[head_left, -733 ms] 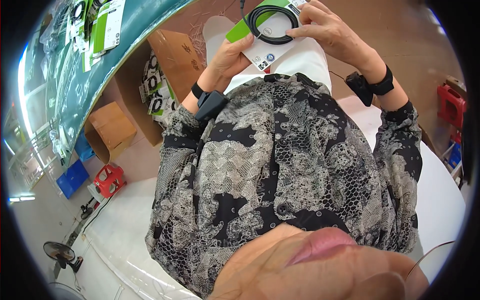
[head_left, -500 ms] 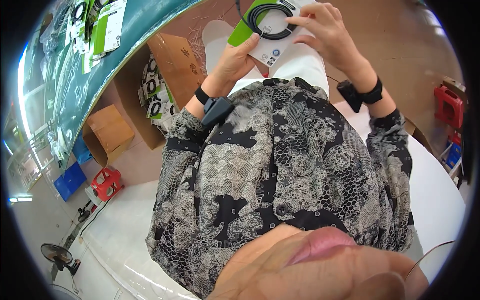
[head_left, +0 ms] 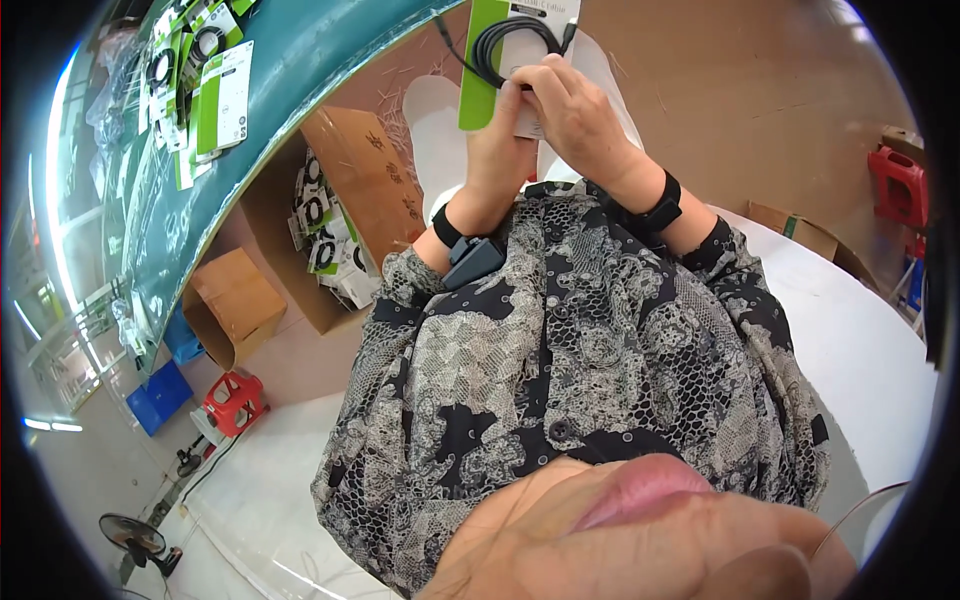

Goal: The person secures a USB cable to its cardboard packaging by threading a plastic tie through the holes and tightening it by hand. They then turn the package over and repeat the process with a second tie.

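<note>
My left hand holds a green and white packaging card by its near end, with the thumb up on its face. A coiled black cable lies against the card, one end sticking out to the left and a plug end near the card's right edge. My right hand has its fingers bent and pinched at the near side of the coil, close to my left thumb. The fingertips partly cover the coil there. Both hands are above my lap.
To the left, a teal table bears packaged cables. An open cardboard box beside it holds more packs. Further left are a smaller carton, a red stool and a fan. Another red stool stands right.
My right hand has come left and nearer, from the coil's right side to its near side. The card has turned more upright and shifted left, and my left hand has moved along with it.
</note>
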A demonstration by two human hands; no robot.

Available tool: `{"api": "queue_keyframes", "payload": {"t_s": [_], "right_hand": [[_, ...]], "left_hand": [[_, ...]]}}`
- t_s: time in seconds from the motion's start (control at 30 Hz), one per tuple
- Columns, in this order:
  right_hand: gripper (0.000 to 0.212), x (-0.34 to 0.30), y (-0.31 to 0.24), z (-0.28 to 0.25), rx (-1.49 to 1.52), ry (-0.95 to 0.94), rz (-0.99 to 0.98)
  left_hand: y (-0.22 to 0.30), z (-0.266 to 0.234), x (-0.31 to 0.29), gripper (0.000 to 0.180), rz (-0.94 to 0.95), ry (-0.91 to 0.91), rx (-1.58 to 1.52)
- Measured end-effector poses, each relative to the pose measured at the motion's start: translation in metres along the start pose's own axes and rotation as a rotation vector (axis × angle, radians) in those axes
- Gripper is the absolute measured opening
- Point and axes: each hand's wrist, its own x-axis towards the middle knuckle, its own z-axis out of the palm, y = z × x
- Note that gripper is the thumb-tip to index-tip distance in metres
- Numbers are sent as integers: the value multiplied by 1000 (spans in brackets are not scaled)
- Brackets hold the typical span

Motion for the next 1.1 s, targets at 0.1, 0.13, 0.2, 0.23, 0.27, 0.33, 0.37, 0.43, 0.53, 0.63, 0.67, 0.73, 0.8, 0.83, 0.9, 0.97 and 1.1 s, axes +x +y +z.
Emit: {"api": "queue_keyframes", "payload": {"t_s": [0.1,0.13,0.2,0.23,0.27,0.33,0.37,0.43,0.53,0.63,0.67,0.73,0.8,0.83,0.9,0.97,1.1], "right_hand": [[23,-7,15,8,69,-47,-8],[23,-8,27,5,31,59,10],[23,-10,36,-5,-44,256,55],[23,-7,34,-11,-39,245,66],[23,6,28,-21,364,224,485],[24,8,27,-27,759,189,906],[26,4,35,-27,700,30,900],[31,-12,56,-35,566,-286,897],[25,-68,87,-36,561,-203,971],[23,-102,85,-27,580,-211,1067],[23,-107,83,-23,597,-260,1099],[23,-114,80,-29,606,-295,1150],[23,-100,76,-54,-108,-554,737],[24,-93,76,-62,-451,-660,499],[22,-85,81,-68,-187,-641,398],[19,-76,89,-62,330,-559,145],[18,-91,86,-27,391,-758,157]], "left_hand": [[-2,-9,7,27,-360,120,-646],[-4,-10,10,27,-365,124,-643],[-4,-8,11,28,-456,162,-714],[-6,-8,8,29,-503,185,-752],[-11,-11,2,29,-512,195,-754],[-24,-17,-8,28,-452,49,-604],[-31,-22,-13,28,-419,-21,-527],[-37,-62,-22,25,-638,-233,-347],[-37,-88,-16,22,-635,-421,112],[-40,-67,-18,21,-56,-360,577],[-52,-42,-15,22,123,-399,517],[-66,-20,-12,21,-77,-499,556],[-74,-13,-6,20,-273,-598,597],[-76,-12,-3,21,-191,-644,635],[-79,-7,-6,22,-27,-744,699],[-84,-8,-15,21,-14,-705,695],[-92,-12,-22,19,12,-591,716]]}}
